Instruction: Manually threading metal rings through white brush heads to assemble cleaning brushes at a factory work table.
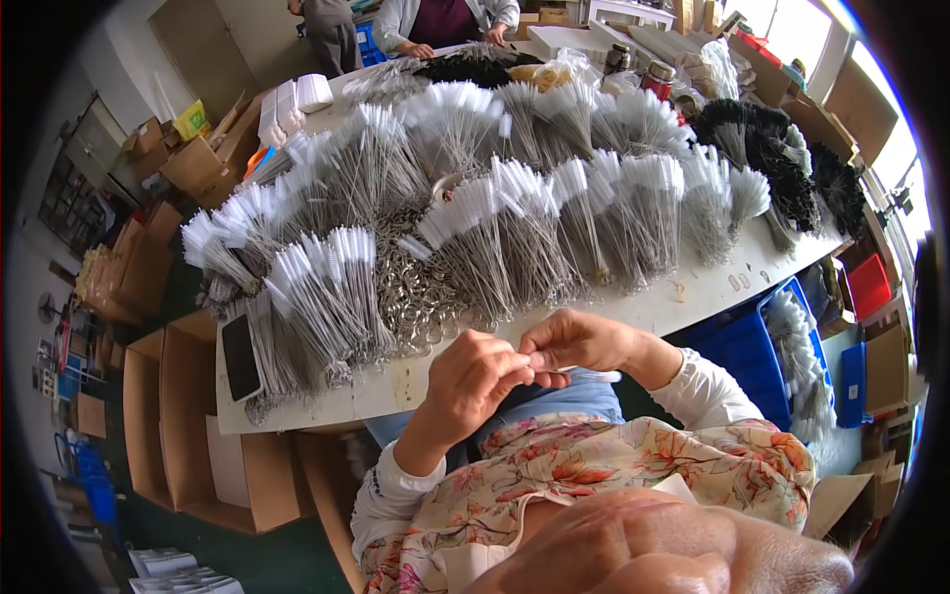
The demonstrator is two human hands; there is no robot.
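My left hand [469, 384] and my right hand [579, 342] meet at the fingertips, over my lap by the table's near edge. Both are closed in a pinch. A pale bristle tip [612, 377] shows just under my right hand, apparently the end of a thin wire brush in its fingers. What my left fingers pinch is too small to make out. Beyond my hands, a pile of metal rings [421, 315] lies between bundles of white-bristled wire brushes [327, 287] and more bundles [505, 233], their bare wire ends toward me.
A black phone [240, 358] lies at the table's [406, 381] left corner. Black brushes [767, 148] are heaped at the far right. A blue bin [782, 342] with brushes stands right; open cardboard boxes [203, 436] stand left. Across the table, a person's hands [421, 49] rest near dark brushes.
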